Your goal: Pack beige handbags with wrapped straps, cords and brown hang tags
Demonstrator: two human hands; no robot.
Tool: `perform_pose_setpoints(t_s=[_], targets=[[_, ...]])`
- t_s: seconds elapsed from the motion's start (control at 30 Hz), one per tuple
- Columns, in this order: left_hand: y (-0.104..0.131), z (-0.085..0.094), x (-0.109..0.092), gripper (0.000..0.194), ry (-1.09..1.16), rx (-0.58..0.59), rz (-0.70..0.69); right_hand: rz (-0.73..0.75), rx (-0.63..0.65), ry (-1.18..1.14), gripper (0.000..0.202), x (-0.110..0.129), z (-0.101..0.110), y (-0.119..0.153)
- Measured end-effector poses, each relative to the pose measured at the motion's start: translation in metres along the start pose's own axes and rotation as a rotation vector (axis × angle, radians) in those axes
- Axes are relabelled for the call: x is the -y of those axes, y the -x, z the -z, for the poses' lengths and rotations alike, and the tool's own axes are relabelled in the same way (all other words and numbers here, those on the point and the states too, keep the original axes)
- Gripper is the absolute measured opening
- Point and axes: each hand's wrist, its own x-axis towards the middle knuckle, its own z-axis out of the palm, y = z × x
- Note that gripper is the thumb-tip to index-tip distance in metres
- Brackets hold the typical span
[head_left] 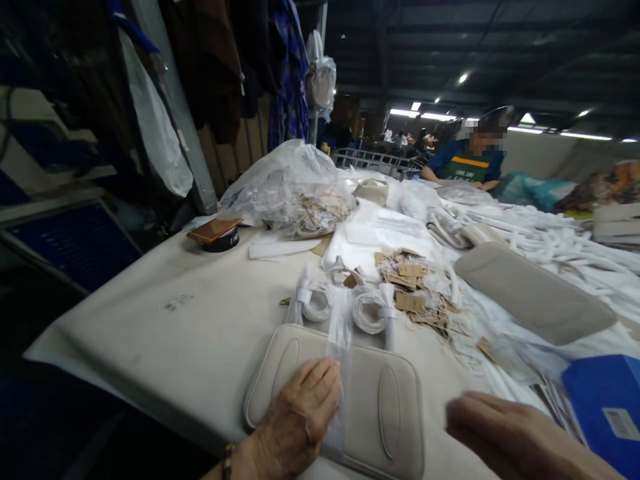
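A beige handbag (365, 373) with rounded corners and oval stitched outlines lies flat at the table's near edge. A strip of thin white wrapping (339, 400) runs down its middle. My left hand (305, 407) rests on the bag, fingers stretched out flat, their tips at the strip's edge. Just beyond the bag are two coiled, white-wrapped straps (370, 312), apparently joined to it. To the right of the bag, my right hand (505, 427) is raised with its fingers extended together, slightly blurred; I see nothing in it.
Brown paper tags (413, 280) with strings lie in a heap beyond the bag. Another beige panel (535, 293) and a blue box (605, 407) are at the right. A phone-like brown object (215, 231) sits back left, near plastic bags (295, 180). A co-worker (467, 157) stands across the table.
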Motion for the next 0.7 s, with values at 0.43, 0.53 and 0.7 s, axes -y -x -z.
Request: perform_pose_setpoints(t_s=[0.43,0.53,0.7], targets=[[0.004,-0.024,-0.001,0.027,-0.036,-0.189,0.04,0.41,0.654,0.701,0.024,0.057,-0.048,-0.162],[0.003,-0.025,-0.001,0.027,-0.031,-0.211,0.043,0.276,0.679,0.704,0.022,0.064,-0.049,-0.168],[0.003,-0.024,-0.002,0.03,-0.002,-0.208,0.05,0.113,0.598,0.715,0.014,0.07,-0.051,-0.181]])
